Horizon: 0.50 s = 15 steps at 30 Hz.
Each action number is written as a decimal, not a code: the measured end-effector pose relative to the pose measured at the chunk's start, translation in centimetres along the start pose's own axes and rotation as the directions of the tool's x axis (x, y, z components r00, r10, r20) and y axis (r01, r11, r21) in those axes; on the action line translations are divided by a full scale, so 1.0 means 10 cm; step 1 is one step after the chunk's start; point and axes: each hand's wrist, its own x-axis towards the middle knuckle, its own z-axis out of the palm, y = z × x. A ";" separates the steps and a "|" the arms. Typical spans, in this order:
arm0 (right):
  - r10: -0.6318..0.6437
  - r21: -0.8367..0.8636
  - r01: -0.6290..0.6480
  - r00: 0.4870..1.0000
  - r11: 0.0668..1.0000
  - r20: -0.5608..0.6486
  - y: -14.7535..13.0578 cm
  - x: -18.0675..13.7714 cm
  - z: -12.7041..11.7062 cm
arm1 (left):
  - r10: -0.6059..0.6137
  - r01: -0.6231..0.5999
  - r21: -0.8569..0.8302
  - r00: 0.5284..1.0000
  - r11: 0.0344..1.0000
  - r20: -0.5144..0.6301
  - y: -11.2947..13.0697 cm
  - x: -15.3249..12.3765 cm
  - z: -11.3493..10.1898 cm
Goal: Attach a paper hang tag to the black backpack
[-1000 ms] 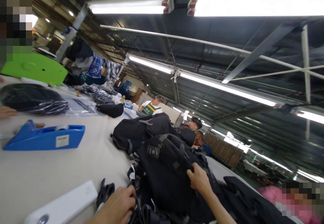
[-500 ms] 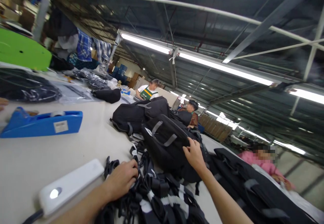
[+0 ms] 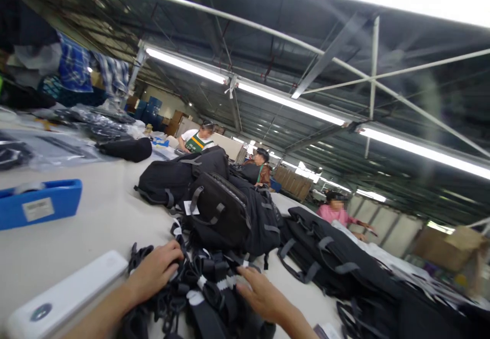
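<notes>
A pile of bundled black straps (image 3: 209,323) with white bands lies on the table in front of me. My left hand (image 3: 157,267) rests at the pile's left side, its fingers curled round a black strap; the fingertips are partly hidden. Over the right side of the pile is my right hand (image 3: 260,293), with thumb and fingers apart and nothing visibly held. Just beyond the straps stands a black bag (image 3: 218,214) with grey-trimmed handles and a white tag, apart from both hands.
At left are a blue tape dispenser (image 3: 53,203) and a white oblong device (image 3: 72,295). More black bags (image 3: 164,178) lie behind, and others (image 3: 344,262) spread along the right. Plastic-wrapped items (image 3: 76,147) sit at the back left. Several people work farther off.
My right hand has left the black bag and come down to the straps. The bag now sits turned, more of its side pockets showing. My left hand stays at the straps; the view has swung right.
</notes>
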 end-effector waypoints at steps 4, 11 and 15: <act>-0.034 0.009 0.034 0.999 0.999 -0.018 -0.40 -0.40 0.19 | 0.059 -0.058 -0.043 0.998 0.997 0.024 -0.13 0.03 0.01; -0.070 0.064 0.082 0.984 0.995 -0.166 -0.61 -0.54 1.14 | 0.140 -0.142 -0.054 0.989 0.988 -0.042 -0.34 0.11 0.13; -0.037 0.067 0.057 0.962 0.996 -0.271 -0.36 -0.34 1.54 | 0.114 -0.114 -0.036 0.993 0.993 -0.013 -0.15 0.03 0.04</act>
